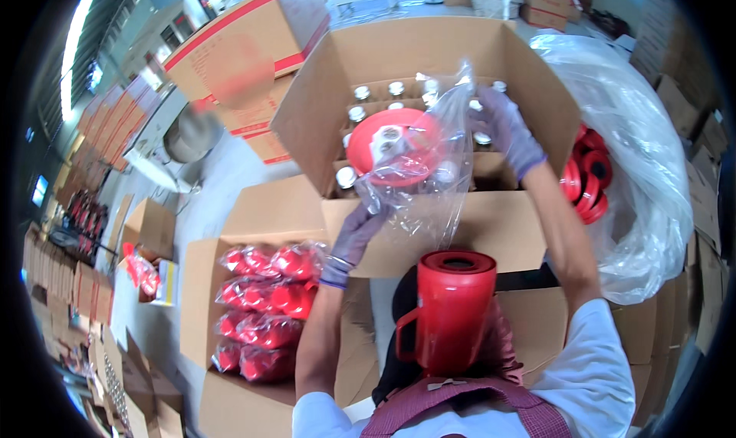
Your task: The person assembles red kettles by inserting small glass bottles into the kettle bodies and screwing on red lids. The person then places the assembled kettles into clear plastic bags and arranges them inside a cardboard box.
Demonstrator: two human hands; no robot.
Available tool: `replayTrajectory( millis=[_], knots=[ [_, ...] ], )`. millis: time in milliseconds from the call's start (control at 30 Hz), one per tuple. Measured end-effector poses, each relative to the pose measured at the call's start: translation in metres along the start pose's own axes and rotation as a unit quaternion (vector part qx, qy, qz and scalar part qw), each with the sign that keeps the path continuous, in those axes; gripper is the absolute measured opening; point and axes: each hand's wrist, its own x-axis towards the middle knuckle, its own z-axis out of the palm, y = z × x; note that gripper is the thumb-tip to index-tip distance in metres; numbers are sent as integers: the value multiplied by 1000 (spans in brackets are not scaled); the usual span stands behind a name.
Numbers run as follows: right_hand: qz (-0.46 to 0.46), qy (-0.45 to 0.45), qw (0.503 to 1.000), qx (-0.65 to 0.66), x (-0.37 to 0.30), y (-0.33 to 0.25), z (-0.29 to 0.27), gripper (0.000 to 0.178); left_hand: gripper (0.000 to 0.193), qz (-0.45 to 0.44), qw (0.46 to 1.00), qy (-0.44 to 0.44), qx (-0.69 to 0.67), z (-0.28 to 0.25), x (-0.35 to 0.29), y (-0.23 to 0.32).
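Observation:
A clear plastic bag (454, 158) is stretched between my two gloved hands over an open carton. My left hand (362, 235) pinches its lower left part at the carton's near edge. My right hand (506, 130) is closed at the bag's upper right side, fingertips partly hidden by blur. Beneath or inside the plastic, which I cannot tell, is a round red dish-shaped piece (364, 158) with a small white item (387, 140) on it. Around it, bottle-like pieces with pale caps (346, 179) stand in the carton's compartments. A red jug (458, 315) with a side handle stands upright at my lap.
The open carton (414, 43) has raised flaps. At lower left, another carton (195, 300) holds several red pieces in clear wrap (268, 330). To the right, a large plastic sack (644, 169) holds red round parts (590, 177). Stacked cartons (230, 54) stand at far left.

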Motion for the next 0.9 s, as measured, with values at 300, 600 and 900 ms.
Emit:
replayTrajectory(
  millis=[300,600,900],
  knots=[
    [-128,97,718,-678,-148,99,-31,34,27,79,950,92,-287,89,20,-25],
    [-298,118,837,-444,-314,78,11,15,22,97,995,9,-4,66,-132,-36],
    [-156,-322,799,-483,-461,134,-1,25,30,-169,977,117,60,49,-272,-101]
  ],
)
